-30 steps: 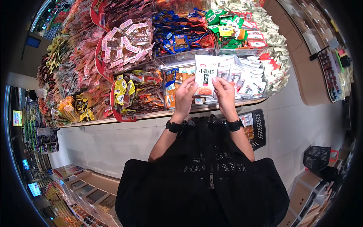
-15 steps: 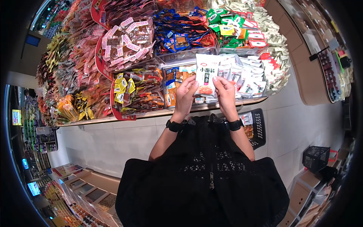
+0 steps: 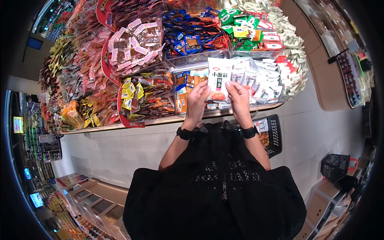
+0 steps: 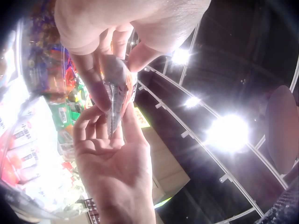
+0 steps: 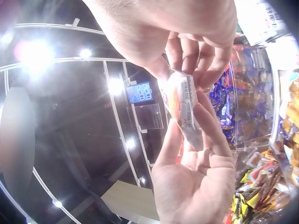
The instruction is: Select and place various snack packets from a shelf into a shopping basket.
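Observation:
A white snack packet [image 3: 219,76] with dark printed characters and an orange food picture is held upright over the front of the display. My left hand [image 3: 197,102] pinches its left edge, thumb in front and fingers curled behind. On the opposite edge, my right hand [image 3: 239,101] grips it the same way. Seen side-on in the left wrist view, the packet [image 4: 118,93] is thin at the edge and plump in the middle. Both hands also show around the packet [image 5: 183,100] in the right wrist view. Similar white packets [image 3: 264,86] fill the bin just behind and right of it.
Yellow-labelled packets [image 3: 130,94] and blue packets [image 3: 188,42] lie in neighbouring bins. Green packets [image 3: 240,26] are heaped farther back. A black basket [image 3: 274,136] holding packets stands on the floor by the right arm. Another dark basket [image 3: 335,166] sits farther right.
The packet and both hands stay almost in place, with only a tiny shift to the right. The grip looks the same throughout.

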Demonstrator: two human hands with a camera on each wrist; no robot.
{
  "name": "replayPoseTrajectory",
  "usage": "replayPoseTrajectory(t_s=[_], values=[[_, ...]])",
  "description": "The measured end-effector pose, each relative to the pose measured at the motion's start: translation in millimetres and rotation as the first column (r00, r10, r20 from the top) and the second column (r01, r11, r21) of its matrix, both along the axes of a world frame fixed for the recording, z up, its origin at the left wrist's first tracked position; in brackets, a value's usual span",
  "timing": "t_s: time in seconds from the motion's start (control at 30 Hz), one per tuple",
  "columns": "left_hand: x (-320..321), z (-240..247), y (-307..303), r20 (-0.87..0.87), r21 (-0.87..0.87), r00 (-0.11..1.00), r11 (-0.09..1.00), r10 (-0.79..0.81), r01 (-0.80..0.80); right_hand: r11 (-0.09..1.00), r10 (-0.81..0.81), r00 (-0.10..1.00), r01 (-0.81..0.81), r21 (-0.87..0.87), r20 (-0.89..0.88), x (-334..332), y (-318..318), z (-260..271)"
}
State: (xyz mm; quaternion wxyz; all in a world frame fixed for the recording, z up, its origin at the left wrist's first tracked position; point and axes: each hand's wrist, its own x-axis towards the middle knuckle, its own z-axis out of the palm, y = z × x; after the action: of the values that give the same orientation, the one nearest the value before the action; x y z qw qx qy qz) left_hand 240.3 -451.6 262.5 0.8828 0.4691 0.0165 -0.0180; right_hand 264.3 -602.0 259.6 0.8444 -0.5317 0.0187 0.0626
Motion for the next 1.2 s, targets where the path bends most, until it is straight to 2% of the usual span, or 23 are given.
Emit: replayPoseTrajectory(t_s=[0.2, 0.27, 0.33, 0.4, 0.43, 0.5, 0.53, 0.57, 0.6, 0.63, 0.67, 0.73, 0.8, 0.87, 0.93, 0.97, 1.0, 1.07, 1.2], values=[[1, 2, 1, -0.032, 0.02, 0.999, 1.0, -0.023, 0.023, 0.998, -0.042, 0.999, 0.043, 0.035, -0.011, 1, 3, 1], [1, 3, 2, -0.034, 0.024, 0.999, 0.999, -0.02, 0.02, 0.998, -0.032, 0.999, 0.034, -0.055, 0.028, 0, 1, 0], [3, -1, 1, -0.037, 0.028, 0.999, 0.999, -0.016, 0.017, 0.996, -0.057, 0.997, 0.059, -0.062, 0.048, 0, 5, 2], [5, -11, 1, 0.012, 0.176, 0.994, 0.979, 0.105, -0.105, 0.994, -0.082, 0.994, 0.086, -0.067, 0.066, 0, 6, 2], [5, -11, 0, 0.013, 0.173, 0.994, 0.979, 0.108, -0.108, 0.988, -0.089, 0.991, 0.1, -0.118, 0.102, 1, 5, 1], [6, -10, -1, 0.139, 0.425, 0.977, 0.882, 0.159, -0.204, 0.979, -0.095, 0.986, 0.117, -0.166, 0.137, 0, 5, 0], [5, -6, -1, 0.141, 0.424, 0.977, 0.882, 0.161, -0.207, 0.955, -0.123, 0.978, 0.162, -0.248, 0.168, -2, 7, 2], [4, 0, -2, 0.18, 0.483, 0.979, 0.859, 0.091, -0.169, 0.922, -0.148, 0.968, 0.209, -0.326, 0.201, -4, 8, 4], [4, 3, -3, 0.213, 0.541, 0.977, 0.83, 0.019, -0.134, 0.922, -0.147, 0.968, 0.208, -0.326, 0.201, -5, 10, 7], [4, 0, -7, 0.218, 0.464, 0.976, 0.877, 0.019, -0.12, 0.868, -0.109, 0.932, 0.259, -0.424, 0.345, -6, 13, 16], [3, -1, -8, 0.218, 0.463, 0.976, 0.878, 0.019, -0.121, 0.8, -0.052, 0.878, 0.322, -0.506, 0.476, -8, 14, 23], [2, 0, -9, 0.108, 0.188, 0.992, 0.981, -0.069, 0.048, 0.77, 0.003, 0.88, 0.3, -0.563, 0.474, -11, 16, 26], [1, 5, -10, 0.148, 0.196, 0.988, 0.981, -0.033, 0.003, 0.698, 0.086, 0.779, 0.398, -0.595, 0.621, -12, 19, 25], [2, 0, -3, 0.086, 0.177, 0.996, 0.984, -0.027, 0.011, 0.721, 0.087, 0.79, 0.371, -0.586, 0.607, -12, 17, 26], [1, -2, -1, 0.082, 0.131, 0.996, 0.991, -0.027, 0.016, 0.679, -0.008, 0.779, 0.464, -0.569, 0.626, -9, 13, 26], [1, -3, 0, 0.078, 0.086, 0.997, 0.996, -0.026, 0.019, 0.769, -0.063, 0.876, 0.348, -0.536, 0.478, -12, 13, 27], [0, -4, 1, 0.077, 0.087, 0.997, 0.996, -0.024, 0.017, 0.77, -0.062, 0.877, 0.346, -0.536, 0.477, -11, 13, 23], [-1, -6, 4, 0.042, 0.057, 0.997, 0.997, -0.062, 0.06, 0.927, -0.075, 0.962, 0.164, -0.337, 0.263, -9, 12, 11], [-2, -3, 4, 0.053, 0.046, 0.996, 0.996, -0.073, 0.071, 0.939, -0.061, 0.974, 0.13, -0.32, 0.217, -10, 10, 4]])
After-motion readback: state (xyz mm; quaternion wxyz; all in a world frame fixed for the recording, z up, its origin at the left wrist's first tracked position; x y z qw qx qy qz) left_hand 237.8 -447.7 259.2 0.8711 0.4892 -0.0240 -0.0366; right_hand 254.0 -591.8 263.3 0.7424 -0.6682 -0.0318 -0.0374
